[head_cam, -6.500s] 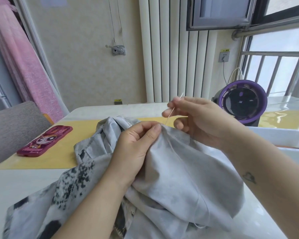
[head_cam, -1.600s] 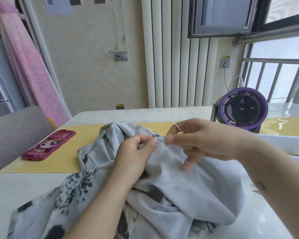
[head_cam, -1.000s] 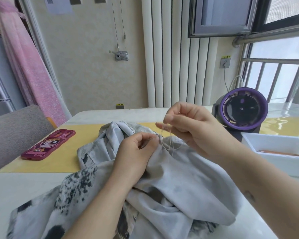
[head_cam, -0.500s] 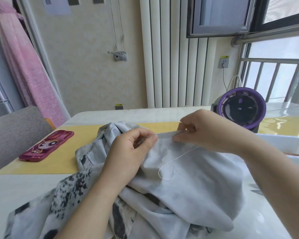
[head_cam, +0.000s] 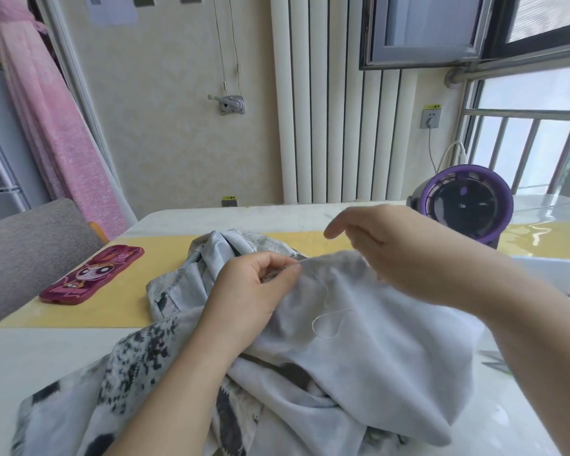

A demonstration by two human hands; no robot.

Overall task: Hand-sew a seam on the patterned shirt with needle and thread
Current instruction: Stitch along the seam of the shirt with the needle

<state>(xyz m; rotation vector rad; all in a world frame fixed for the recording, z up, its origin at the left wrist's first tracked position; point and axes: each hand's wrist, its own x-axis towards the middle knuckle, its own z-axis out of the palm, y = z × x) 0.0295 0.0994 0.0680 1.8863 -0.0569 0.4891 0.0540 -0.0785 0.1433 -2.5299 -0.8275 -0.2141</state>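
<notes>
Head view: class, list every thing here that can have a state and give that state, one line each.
shirt, bunched up, pale side up.
left hand, pinches a fold of the shirt.
right hand, raised over the shirt, blurred; what it holds cannot be told.
thread, slack, looped on the shirt.
phone, lying flat, case side up.
plug, plugged in.

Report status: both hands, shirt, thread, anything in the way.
Left hand pinches shirt at the seam. Right hand above the cloth, blurred, grip unclear. Thread lies in a slack loop on the shirt. Phone apart, on the left.
</notes>
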